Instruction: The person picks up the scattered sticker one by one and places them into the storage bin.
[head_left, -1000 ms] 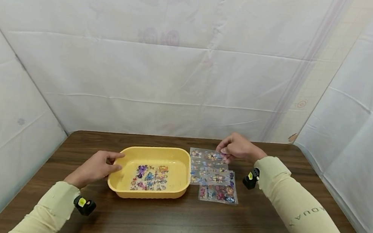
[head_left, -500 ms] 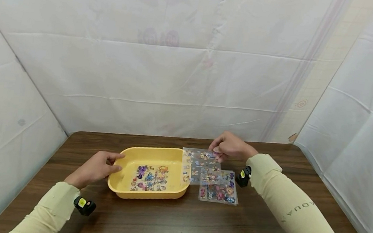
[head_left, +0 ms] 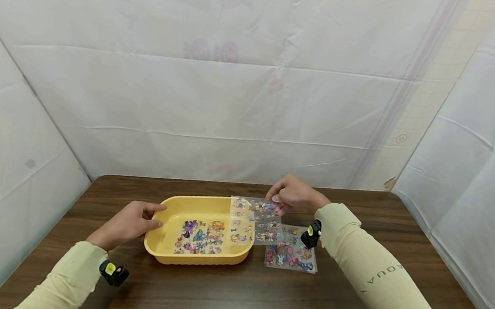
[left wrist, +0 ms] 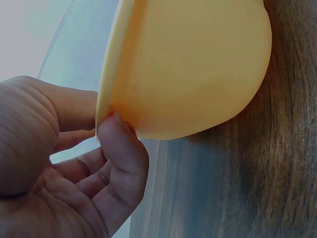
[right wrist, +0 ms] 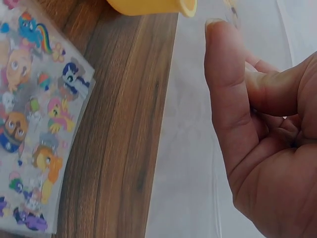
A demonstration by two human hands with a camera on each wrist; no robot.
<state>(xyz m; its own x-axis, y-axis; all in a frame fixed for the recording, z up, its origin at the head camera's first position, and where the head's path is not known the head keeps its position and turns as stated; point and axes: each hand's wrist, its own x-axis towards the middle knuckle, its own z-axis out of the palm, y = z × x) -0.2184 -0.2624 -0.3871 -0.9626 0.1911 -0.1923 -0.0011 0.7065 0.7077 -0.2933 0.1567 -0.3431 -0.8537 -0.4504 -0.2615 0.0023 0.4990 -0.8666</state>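
Note:
My left hand (head_left: 129,223) pinches the left rim of a yellow plastic tray (head_left: 193,258); the left wrist view shows thumb and finger on either side of that rim (left wrist: 111,64). Between thumb and fingers of my right hand (head_left: 294,194) is the upper right corner of a clear sticker sheet (head_left: 263,221) with small cartoon figures. The sheet's left half overlaps the tray's right end in the head view. Inside the tray lies another sticker sheet (head_left: 199,236) with purple, blue and orange figures. The held sheet barely shows in the right wrist view.
A small stack of sticker sheets (head_left: 291,255) lies on the brown wooden table (head_left: 214,297), right of the tray; pony figures show on the top sheet (right wrist: 37,114) up close. White fabric walls (head_left: 250,124) stand behind and at both sides of the table.
My right hand has moved left with the sticker sheet, from beside the tray to over its right end, uncovering more of the stack. The left hand stays on the rim.

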